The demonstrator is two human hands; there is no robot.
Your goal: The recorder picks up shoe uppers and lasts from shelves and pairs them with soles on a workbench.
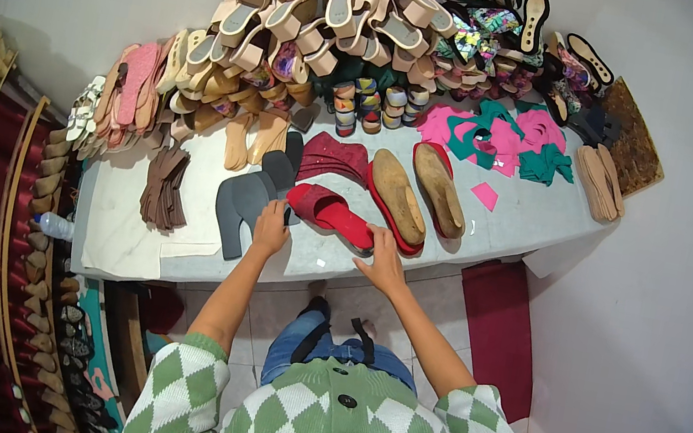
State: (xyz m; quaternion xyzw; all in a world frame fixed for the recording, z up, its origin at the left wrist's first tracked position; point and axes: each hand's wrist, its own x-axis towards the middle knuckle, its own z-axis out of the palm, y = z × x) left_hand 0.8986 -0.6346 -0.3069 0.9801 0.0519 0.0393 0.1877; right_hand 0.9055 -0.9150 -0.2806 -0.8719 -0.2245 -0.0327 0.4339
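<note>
A red slide sandal point(340, 219) with a darker, speckled strap lies on the table in front of me. My right hand point(383, 260) grips its heel end, thumb on the near side and fingers on the far side. Beside the toe end is my left hand point(271, 228), fingers extended and thumb apart, close to dark grey sole pieces point(239, 203). Whether the left fingertips touch the sandal cannot be made out. Right of the sandal, two worn shoe lasts point(398, 196) point(439, 190) rest on red soles. Behind it lies a stack of dark red strap pieces point(333, 159).
Beige heeled sandals point(337, 6) are heaped along the wall, with patterned ones point(480, 36) to their right. Pink and green scraps point(499, 137), tan soles point(600, 182) and brown strips point(165, 189) lie on the table point(512, 223). Racks of lasts point(45, 219) and a plastic bottle point(54, 226) stand left.
</note>
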